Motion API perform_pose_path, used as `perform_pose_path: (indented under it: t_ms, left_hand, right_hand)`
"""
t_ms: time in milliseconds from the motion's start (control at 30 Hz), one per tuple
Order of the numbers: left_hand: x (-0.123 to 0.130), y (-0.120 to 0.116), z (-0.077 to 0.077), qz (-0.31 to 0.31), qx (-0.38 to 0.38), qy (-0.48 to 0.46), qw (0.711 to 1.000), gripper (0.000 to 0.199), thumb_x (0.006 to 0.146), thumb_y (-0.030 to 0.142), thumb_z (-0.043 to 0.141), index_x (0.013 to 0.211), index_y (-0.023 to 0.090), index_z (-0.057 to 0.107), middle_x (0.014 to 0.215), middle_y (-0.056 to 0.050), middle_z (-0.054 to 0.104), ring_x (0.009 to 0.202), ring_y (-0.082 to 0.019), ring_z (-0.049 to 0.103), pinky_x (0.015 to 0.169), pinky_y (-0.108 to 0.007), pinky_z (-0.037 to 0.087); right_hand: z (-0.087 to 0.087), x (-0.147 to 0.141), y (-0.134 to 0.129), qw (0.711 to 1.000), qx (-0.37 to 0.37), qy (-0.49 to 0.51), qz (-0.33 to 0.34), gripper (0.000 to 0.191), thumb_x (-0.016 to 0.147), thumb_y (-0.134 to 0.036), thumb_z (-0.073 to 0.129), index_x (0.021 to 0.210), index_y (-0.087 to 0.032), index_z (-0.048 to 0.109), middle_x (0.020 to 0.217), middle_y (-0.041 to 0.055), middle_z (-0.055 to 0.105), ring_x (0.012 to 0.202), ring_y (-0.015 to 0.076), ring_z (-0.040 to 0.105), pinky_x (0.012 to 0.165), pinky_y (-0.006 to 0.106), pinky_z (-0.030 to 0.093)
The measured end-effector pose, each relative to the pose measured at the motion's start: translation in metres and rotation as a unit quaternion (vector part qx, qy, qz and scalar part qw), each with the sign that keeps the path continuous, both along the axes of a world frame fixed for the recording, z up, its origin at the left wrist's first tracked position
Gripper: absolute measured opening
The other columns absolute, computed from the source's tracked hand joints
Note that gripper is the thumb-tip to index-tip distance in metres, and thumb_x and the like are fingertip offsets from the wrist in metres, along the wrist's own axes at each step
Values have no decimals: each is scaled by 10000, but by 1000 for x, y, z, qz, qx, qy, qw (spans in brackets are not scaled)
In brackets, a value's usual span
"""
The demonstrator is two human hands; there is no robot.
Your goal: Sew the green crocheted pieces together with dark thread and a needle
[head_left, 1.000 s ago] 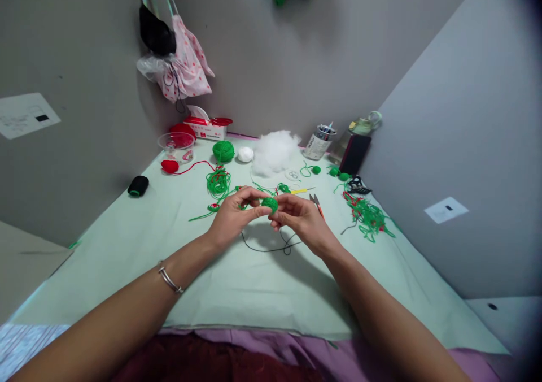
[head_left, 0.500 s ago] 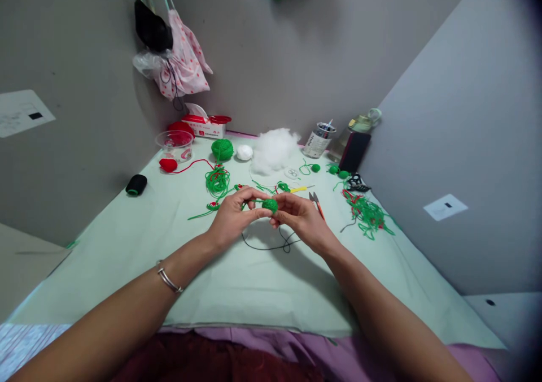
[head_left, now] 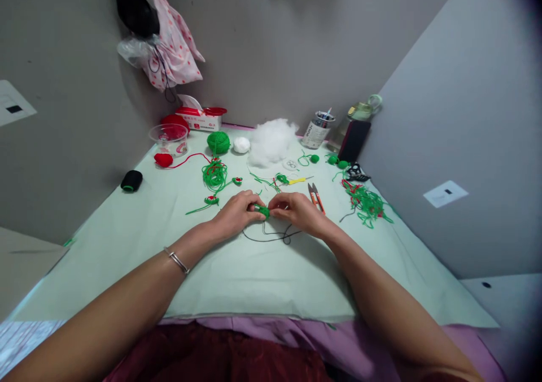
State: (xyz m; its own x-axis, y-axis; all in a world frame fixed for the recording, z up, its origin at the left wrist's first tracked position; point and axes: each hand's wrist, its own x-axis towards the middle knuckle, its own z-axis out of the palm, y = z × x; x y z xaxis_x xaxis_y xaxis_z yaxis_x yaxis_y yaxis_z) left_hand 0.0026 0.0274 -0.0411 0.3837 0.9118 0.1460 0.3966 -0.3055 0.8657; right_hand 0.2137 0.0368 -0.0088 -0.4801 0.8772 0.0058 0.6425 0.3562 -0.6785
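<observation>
A small green yarn piece (head_left: 264, 211) is pinched between my two hands, low over the middle of the pale green cloth (head_left: 254, 280). My left hand (head_left: 237, 212) holds its left side, fingers closed. From the right, my right hand (head_left: 297, 211) closes its fingertips on the other side. Just below the hands lies a dark thin cord (head_left: 271, 239) in loose loops. Orange-handled snips (head_left: 316, 198) rest right of my right hand. Beyond the fingers are a yellow-handled hook (head_left: 298, 181) and green yarn scraps (head_left: 281, 178).
White stuffing (head_left: 273, 142), a green yarn ball (head_left: 218, 142) and a clear tub (head_left: 169, 142) stand at the back. Tangled green and red yarn (head_left: 367, 204) lies right. A pen jar (head_left: 315, 133) and phone (head_left: 354, 140) are back right; a black spool (head_left: 131, 181) sits left.
Both hands have lowered towards the cloth with the green piece, which is now more covered by fingers. The view has shifted slightly, and a small red-and-green piece beyond my left hand is now uncovered.
</observation>
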Motion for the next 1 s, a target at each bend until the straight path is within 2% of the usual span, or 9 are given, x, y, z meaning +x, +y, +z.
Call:
perform_pose_path:
  t_ms: [167,367,500,633,733,800,867,933,1000]
  left_hand:
    - [-2,0,-4,-4,3,7,1000,120,754,262,745,856,209,712,799,1,515,787,-189,520,735,-320,394]
    - [0,-1,-4,-3,17,26,1000,111,756,248,757,845,201,710,773,4,505,797,-196,513,737,-330,383]
    - [0,-3,-5,-6,32,55,998,138,801,294,726,891,195,692,829,-18,544,878,-223,533,773,-340,398]
    - [2,-5,-3,-16,71,77,994,131,818,290,701,894,196,652,894,-32,592,936,-235,544,813,-345,410]
    - [3,-6,1,-21,71,62,995,105,817,271,681,872,198,629,889,-27,604,918,-230,549,809,-346,409]
    - [4,-8,5,-27,35,9,999,97,818,261,669,872,200,617,888,-19,622,902,-219,562,809,-343,415]
    - [4,-11,9,-41,-25,-59,997,113,810,259,677,868,197,603,885,-14,640,885,-205,582,812,-338,428]
    - [3,-13,14,-54,-98,-123,986,167,785,263,712,865,190,586,878,-15,648,859,-191,599,803,-332,440]
    - [-1,-13,20,-62,-164,-175,969,238,776,284,741,930,190,585,864,-13,644,821,-177,613,774,-322,444]
  right_hand:
    - [-6,-11,-6,998,3,59,-13,94,841,-244,684,891,-175,724,852,32,711,781,155,626,716,269,440]
    - [-1,-14,0,999,37,-19,-1,55,827,-155,670,815,-169,721,817,34,693,766,157,602,711,279,415]
    - [-6,-10,4,999,23,19,14,66,847,-198,673,841,-167,730,822,34,691,770,155,616,711,271,432]
    - [-10,-10,-1,995,79,47,37,96,888,-222,654,877,-186,742,883,36,671,757,136,605,708,261,433]
    - [-5,-14,-8,990,125,33,52,104,892,-182,639,838,-191,727,853,29,653,723,125,569,673,257,406]
    - [5,-15,-9,987,136,83,26,109,883,-202,655,788,-187,707,798,26,639,713,133,559,657,263,412]
    - [18,-12,-9,972,123,195,-36,131,871,-266,683,767,-187,681,749,20,629,686,134,556,629,263,433]
    - [33,-2,-6,937,83,324,-101,197,861,-367,703,787,-193,646,780,19,643,680,128,569,596,251,452]
    - [47,14,-1,907,14,401,-130,310,837,-485,715,809,-201,593,812,15,641,673,115,575,549,233,444]
